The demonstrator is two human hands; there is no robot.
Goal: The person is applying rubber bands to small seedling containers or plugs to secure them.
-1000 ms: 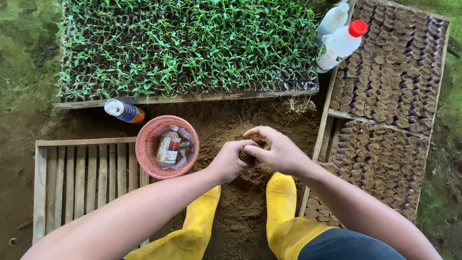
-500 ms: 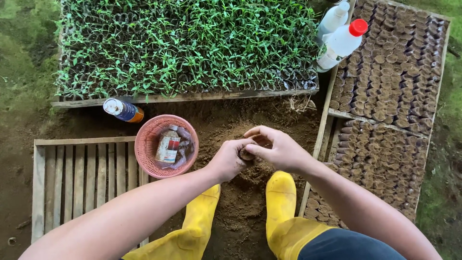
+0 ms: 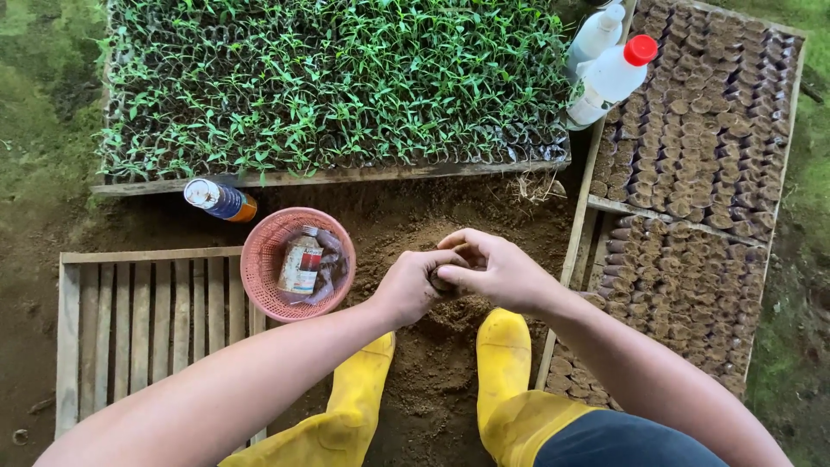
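My left hand point(image 3: 415, 285) and my right hand point(image 3: 497, 270) meet over a mound of loose brown soil point(image 3: 432, 346). Between their fingers sits a small dark soil-filled pot point(image 3: 443, 281), mostly hidden; both hands are closed around it. Just left of my left hand stands a pink plastic basket point(image 3: 259, 259) holding a small bottle and some crumpled packets. My yellow rubber boots point(image 3: 506, 363) straddle the soil below the hands.
A wooden tray of green seedlings point(image 3: 328, 86) lies at the back. A wooden tray of soil-filled pots point(image 3: 700, 173) runs down the right side, with two white bottles point(image 3: 609, 78) at its top. An empty slatted wooden tray point(image 3: 147, 320) lies left. A can point(image 3: 220, 199) lies beside the basket.
The hands have stayed together over the soil; fingers shift slightly around the small pot. Nothing else has moved.
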